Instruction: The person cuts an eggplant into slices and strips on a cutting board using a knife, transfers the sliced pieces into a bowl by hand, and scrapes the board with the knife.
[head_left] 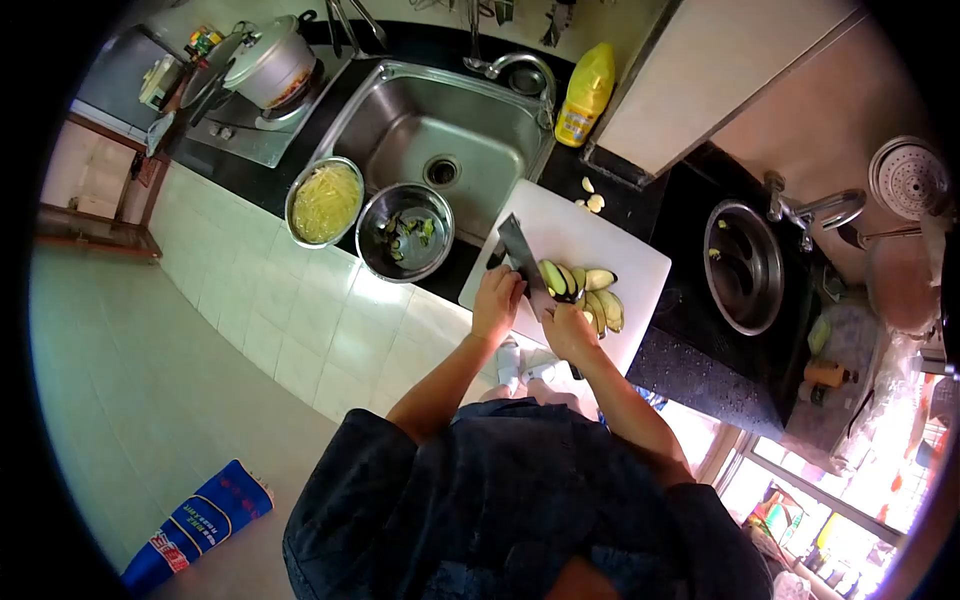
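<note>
Gripping knife [522, 248] in right hand [572, 334], blade-length pointing away between left hand [497, 303], curled, hold unclear, and eggplant slices [605, 306], nearer right.

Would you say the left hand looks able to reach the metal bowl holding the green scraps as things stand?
Probably yes: the left hand is beside the knife at the cutting board, the bowl sits close on its left, and nothing appears to block the way.
</note>
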